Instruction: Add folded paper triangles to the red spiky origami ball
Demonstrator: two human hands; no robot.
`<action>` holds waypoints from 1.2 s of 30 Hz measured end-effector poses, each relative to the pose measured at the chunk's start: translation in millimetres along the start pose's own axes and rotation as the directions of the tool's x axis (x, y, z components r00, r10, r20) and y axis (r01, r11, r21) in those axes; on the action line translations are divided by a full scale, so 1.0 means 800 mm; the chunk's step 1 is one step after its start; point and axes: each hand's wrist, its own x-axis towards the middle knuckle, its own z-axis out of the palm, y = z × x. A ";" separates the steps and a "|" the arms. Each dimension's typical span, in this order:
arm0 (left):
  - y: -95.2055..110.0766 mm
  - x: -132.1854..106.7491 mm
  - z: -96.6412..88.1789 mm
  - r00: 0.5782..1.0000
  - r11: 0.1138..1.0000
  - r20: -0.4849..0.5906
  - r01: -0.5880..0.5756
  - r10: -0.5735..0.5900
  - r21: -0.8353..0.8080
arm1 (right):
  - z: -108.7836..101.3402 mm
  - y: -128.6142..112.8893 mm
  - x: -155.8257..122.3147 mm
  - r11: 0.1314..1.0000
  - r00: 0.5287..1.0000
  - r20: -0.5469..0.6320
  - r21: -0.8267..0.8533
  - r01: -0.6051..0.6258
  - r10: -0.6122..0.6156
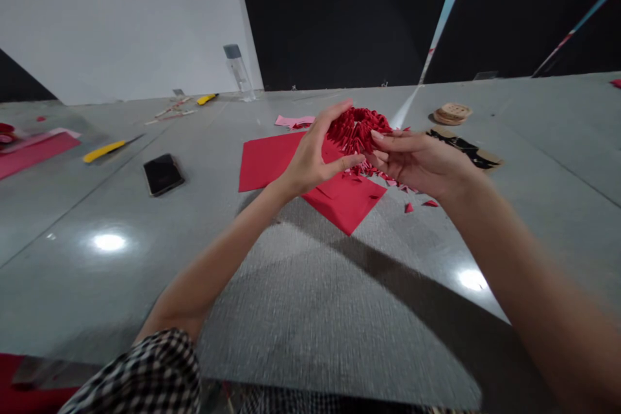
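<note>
A ring of many folded red paper pieces (356, 132) is held up between my hands, above the table. My left hand (310, 158) curves around its left side, fingers behind and thumb along the lower front. At the right front edge, my right hand (417, 158) has its thumb and fingers pinched against the ring; whether a separate small piece sits in that pinch cannot be made out. Under the hands lie red paper sheets (272, 162). Loose red and pink folded triangles (409, 207) are scattered to their right.
On the left are a black phone (163, 174), a yellow craft knife (109, 150) and pink paper (41, 154). Towards the wall stand a clear bottle (239, 72) and another yellow tool (207, 99). Round wooden discs (452, 113) and a black-and-tan item (466, 147) lie at right.
</note>
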 end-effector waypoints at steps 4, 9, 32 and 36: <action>0.004 0.000 -0.001 1.000 1.000 0.000 -0.031 0.031 0.002 | 0.006 0.001 -0.002 1.000 1.000 -0.018 0.011 -0.011 0.011; 0.002 0.002 -0.001 1.000 1.000 0.000 -0.023 0.023 0.018 | 0.005 0.003 -0.001 0.997 1.000 0.012 -0.071 -0.016 0.017; 0.006 0.002 -0.004 0.995 0.996 0.014 -0.094 0.094 -0.004 | 0.008 0.006 0.001 0.999 0.999 -0.041 -0.017 -0.028 0.027; 0.021 0.005 -0.005 0.999 0.996 -0.030 -0.044 0.042 -0.082 | 0.008 0.006 0.001 1.000 0.998 -0.047 0.001 -0.029 0.029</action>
